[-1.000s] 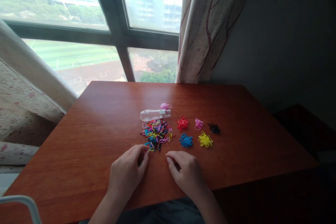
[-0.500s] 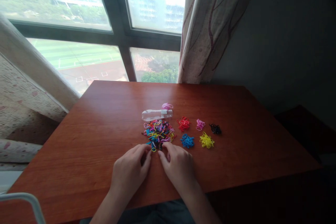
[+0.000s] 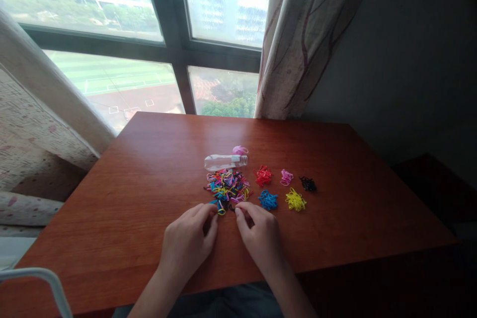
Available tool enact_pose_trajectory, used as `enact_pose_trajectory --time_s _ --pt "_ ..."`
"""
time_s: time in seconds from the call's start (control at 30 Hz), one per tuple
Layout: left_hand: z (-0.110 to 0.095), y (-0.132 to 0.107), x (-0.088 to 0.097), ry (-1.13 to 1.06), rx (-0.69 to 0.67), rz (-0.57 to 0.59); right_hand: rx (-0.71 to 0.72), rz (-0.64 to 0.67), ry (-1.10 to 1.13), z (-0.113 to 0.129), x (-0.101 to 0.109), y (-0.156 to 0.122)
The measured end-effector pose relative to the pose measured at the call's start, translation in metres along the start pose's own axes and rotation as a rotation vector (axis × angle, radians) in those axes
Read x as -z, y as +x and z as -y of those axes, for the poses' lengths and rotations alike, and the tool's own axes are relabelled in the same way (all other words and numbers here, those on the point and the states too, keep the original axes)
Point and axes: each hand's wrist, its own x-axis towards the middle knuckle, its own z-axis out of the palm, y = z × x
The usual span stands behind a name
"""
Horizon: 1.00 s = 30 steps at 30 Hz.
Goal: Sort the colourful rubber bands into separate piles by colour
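Observation:
A mixed pile of small coloured rubber bands [image 3: 227,188] lies mid-table. To its right sit sorted little heaps: red [image 3: 263,176], pink [image 3: 286,177], black [image 3: 307,184], blue [image 3: 268,200] and yellow [image 3: 295,200]. My left hand [image 3: 188,241] rests on the table just below the pile, fingers curled, thumb and forefinger close together. My right hand [image 3: 261,236] is beside it, its fingertips pinched at the pile's near edge. What either pinch holds is too small to see.
A clear small bottle [image 3: 224,161] lies on its side behind the pile, with a pink cap [image 3: 240,150] next to it. The wooden table [image 3: 122,184] stands against a window with curtains. A white chair rail [image 3: 40,278] shows at the lower left.
My right hand has moved left and forward, from open table near the blue heap to the near edge of the mixed pile. My left hand has barely shifted.

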Motion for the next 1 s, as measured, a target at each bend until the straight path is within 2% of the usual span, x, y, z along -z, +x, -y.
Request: enact_pose_trajectory --time_s 0.2,0.3,0.4,0.53,0.63,0.87,1.0 --pt "0.001 0.001 0.0 0.001 0.007 0.012 0.017 -0.026 0.083 0.0 0.003 -0.004" --pt "0.002 0.001 -0.002 0.004 -0.004 0.008 0.033 -0.074 0.077 -0.005 0.013 -0.01" --pt "0.002 0.0 -0.003 0.013 -0.006 -0.003 0.015 -0.174 0.019 -0.022 0.032 -0.018" --pt "0.002 0.001 -0.003 0.013 -0.007 -0.015 -0.069 -0.322 -0.152 -0.058 0.067 -0.025" --pt "0.003 0.001 -0.003 0.014 -0.007 -0.011 -0.114 -0.371 -0.257 -0.079 0.087 -0.027" --pt "0.003 0.001 -0.003 0.04 -0.015 -0.003 -0.236 -0.412 -0.363 -0.099 0.104 -0.029" --pt "0.004 0.001 -0.004 0.051 -0.022 -0.007 -0.274 -0.444 -0.394 -0.11 0.113 -0.019"
